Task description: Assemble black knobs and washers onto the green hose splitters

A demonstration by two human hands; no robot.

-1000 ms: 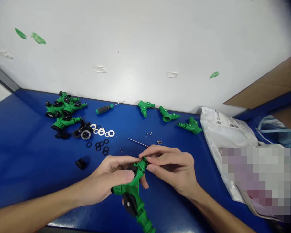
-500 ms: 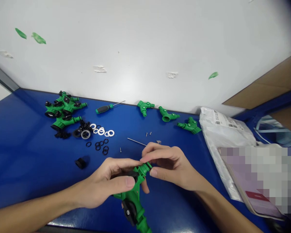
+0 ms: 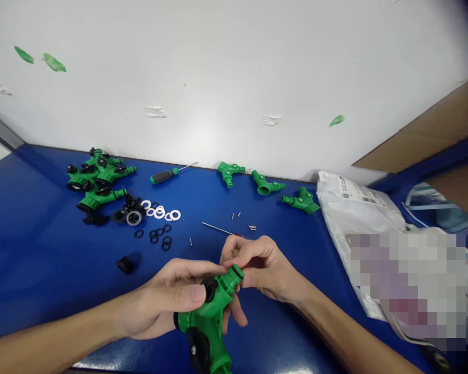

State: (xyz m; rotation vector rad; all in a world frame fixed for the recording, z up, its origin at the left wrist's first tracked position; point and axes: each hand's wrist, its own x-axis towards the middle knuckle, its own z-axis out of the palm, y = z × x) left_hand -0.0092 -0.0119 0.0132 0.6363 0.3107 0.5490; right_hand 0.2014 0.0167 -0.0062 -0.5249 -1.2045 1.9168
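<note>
My left hand (image 3: 171,301) is wrapped round a green Y-shaped hose splitter (image 3: 210,317) with black knobs, holding it low over the blue table (image 3: 42,259). One green outlet of the splitter points up and to the right, with a black ring at its tip. My right hand (image 3: 257,267) is curled at that tip, thumb and forefinger pinched against its end. Whether those fingers hold a small part is hidden.
Black O-rings (image 3: 158,236) and white washers (image 3: 161,213) lie left of centre, beside a heap of assembled green splitters (image 3: 95,179). A screwdriver (image 3: 167,175), three bare green bodies (image 3: 265,184), small screws (image 3: 251,227), a black cap (image 3: 125,265) and a white bag (image 3: 359,208) lie about.
My right hand has curled in and its fingers have drawn back to the outlet's tip. The splitter has tilted and slid lower in view. The camera has shifted slightly.
</note>
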